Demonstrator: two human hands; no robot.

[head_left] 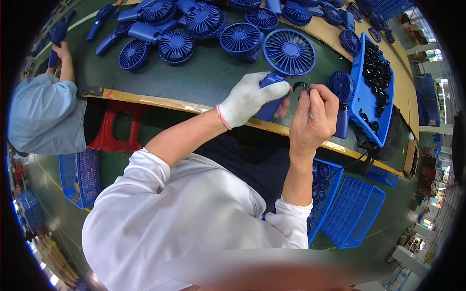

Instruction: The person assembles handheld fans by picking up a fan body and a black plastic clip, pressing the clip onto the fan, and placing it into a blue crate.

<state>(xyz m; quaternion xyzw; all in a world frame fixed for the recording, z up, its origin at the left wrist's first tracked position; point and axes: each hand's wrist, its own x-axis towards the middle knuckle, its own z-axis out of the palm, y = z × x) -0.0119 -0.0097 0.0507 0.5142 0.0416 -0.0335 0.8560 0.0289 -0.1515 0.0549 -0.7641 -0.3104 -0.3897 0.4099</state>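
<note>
My left hand, in a white glove, is closed around the handle of a blue handheld fan. The fan's round grille points away from me over the table's front edge. Just right of the handle, my bare right hand pinches a small black curved part between thumb and fingers. That part is held close to the fan's neck; whether they touch I cannot tell. Another blue fan lies right of my right hand, beside a blue tray filled with small black parts.
Many blue fans cover the far side of the green table. A co-worker at the left holds a blue fan. A red stool stands under the table's edge. Blue crates sit on the floor at my right.
</note>
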